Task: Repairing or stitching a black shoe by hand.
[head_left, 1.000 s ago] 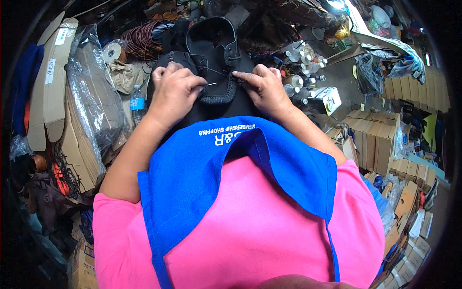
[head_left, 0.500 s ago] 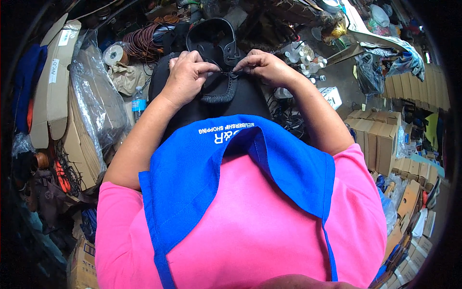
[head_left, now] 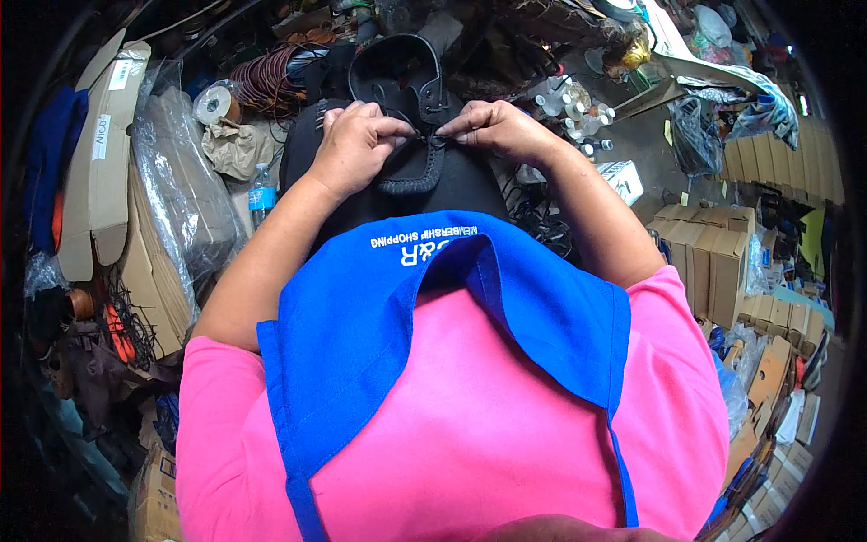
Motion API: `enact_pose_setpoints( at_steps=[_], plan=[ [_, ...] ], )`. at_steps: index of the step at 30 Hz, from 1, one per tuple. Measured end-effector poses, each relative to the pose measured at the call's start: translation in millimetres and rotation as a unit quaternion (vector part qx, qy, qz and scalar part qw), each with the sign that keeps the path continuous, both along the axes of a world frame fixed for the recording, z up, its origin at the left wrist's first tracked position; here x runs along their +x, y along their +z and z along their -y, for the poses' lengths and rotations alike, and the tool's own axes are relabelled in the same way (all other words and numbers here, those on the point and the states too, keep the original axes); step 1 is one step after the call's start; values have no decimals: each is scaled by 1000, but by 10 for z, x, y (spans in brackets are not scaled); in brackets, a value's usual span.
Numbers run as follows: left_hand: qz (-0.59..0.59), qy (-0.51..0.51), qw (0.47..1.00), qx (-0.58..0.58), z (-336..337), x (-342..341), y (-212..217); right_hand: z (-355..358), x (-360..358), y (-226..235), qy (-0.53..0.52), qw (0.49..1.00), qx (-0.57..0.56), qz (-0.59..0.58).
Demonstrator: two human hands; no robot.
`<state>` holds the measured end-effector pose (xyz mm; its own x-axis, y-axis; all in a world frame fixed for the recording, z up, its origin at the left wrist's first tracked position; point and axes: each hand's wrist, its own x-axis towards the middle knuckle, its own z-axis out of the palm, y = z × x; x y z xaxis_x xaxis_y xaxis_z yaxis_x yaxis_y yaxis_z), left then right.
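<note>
On my lap lies a black leather piece point(head_left: 411, 186) with a thick laced edge and a curved, stiff band point(head_left: 397, 45) standing at its far end. My left hand point(head_left: 357, 144) pinches at its middle, thumb and forefinger pressed together. Just across from it, my right hand point(head_left: 492, 126) pinches at the laced edge, fingertips close to the left ones. A thin dark lace seems to run near the fingers, but black on black hides its path. Dark cloth point(head_left: 470, 194) covers my lap under the leather.
Left of my lap stand a water bottle point(head_left: 261, 194), a spool point(head_left: 215, 104) and crumpled brown paper point(head_left: 237, 149). A coil of brown cord point(head_left: 266, 77) lies beyond them. Several small bottles point(head_left: 573, 108) stand to the right, with folded cardboard point(head_left: 704, 253) farther out.
My fingertips have shifted very slightly at the laced edge, the left forefinger a little to the right. The leather piece stays in place.
</note>
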<state>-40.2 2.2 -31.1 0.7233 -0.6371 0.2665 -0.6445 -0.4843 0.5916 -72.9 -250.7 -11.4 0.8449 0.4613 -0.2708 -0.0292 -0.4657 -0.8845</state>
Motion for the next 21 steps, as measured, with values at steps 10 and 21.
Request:
enact_pose_setpoints(
  at_steps=[10,21],
  plan=[
    [45,-103,993,35,87,290,56,-18,55,-65,12,1000,2,17],
    [-49,-54,997,14,-63,77,-50,-34,-93,-10,-18,996,-47,73]
  ],
)
